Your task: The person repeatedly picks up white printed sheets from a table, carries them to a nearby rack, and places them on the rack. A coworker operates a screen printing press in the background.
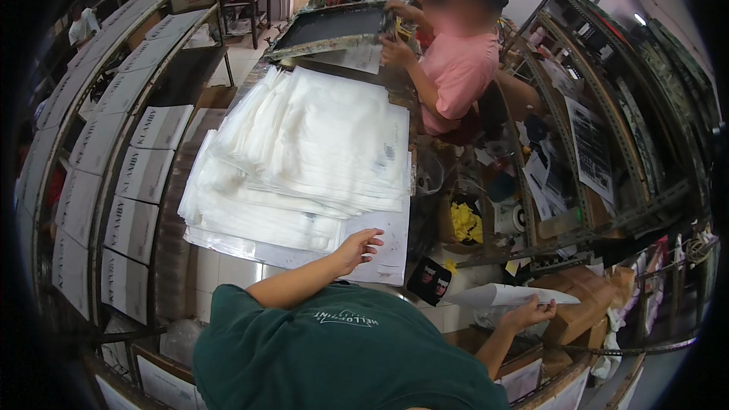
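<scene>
My right hand [526, 313] is out to the right, its fingers closed on the edge of a flat white sheet [486, 295]. Whether it is paper or a flat bag I cannot tell. My left hand [359, 251] hovers at the near edge of the table, fingers apart and nothing in them. Just beyond it lies a wide, uneven stack of thin, whitish, slightly see-through bags [319, 137]. Faint dark prints show on some of them. The stack rests on a pale board [383, 262].
Across the table, a person in pink [463, 80] holds up a tilted printing screen frame [334, 28]. Racks with pale printed boxes or sheets [137, 212] rise on my left. A cluttered metal shelf [592, 106] and a brown carton [581, 311] stand on my right.
</scene>
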`<action>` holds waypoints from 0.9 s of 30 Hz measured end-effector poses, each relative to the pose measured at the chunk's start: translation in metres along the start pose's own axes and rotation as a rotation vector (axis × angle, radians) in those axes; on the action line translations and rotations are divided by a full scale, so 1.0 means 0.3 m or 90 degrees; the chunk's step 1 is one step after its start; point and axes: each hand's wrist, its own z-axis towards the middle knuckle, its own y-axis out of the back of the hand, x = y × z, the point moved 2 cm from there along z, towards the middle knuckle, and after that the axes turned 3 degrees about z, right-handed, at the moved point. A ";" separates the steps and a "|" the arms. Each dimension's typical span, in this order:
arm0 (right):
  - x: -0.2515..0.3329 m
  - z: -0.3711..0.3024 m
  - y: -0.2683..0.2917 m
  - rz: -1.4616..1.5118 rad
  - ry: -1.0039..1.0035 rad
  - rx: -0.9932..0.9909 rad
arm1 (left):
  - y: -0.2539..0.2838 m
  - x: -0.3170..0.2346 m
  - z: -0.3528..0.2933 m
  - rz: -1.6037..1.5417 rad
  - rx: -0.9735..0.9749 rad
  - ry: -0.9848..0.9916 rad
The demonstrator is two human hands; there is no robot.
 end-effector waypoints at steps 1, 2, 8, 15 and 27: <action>0.002 0.004 -0.007 -0.005 -0.003 -0.007 | 0.018 0.000 -0.006 -0.006 -0.015 -0.008; 0.004 0.010 -0.017 -0.021 0.007 0.003 | 0.029 0.000 -0.009 -0.013 -0.036 -0.012; -0.009 0.045 -0.064 -0.024 0.010 0.025 | 0.036 -0.020 -0.003 -0.043 -0.075 -0.056; -0.055 0.074 -0.045 0.067 -0.040 0.088 | 0.069 -0.038 0.020 -0.075 -0.101 -0.075; -0.087 0.176 0.094 -0.067 -0.023 0.086 | 0.179 -0.197 0.223 -0.154 -0.071 -0.137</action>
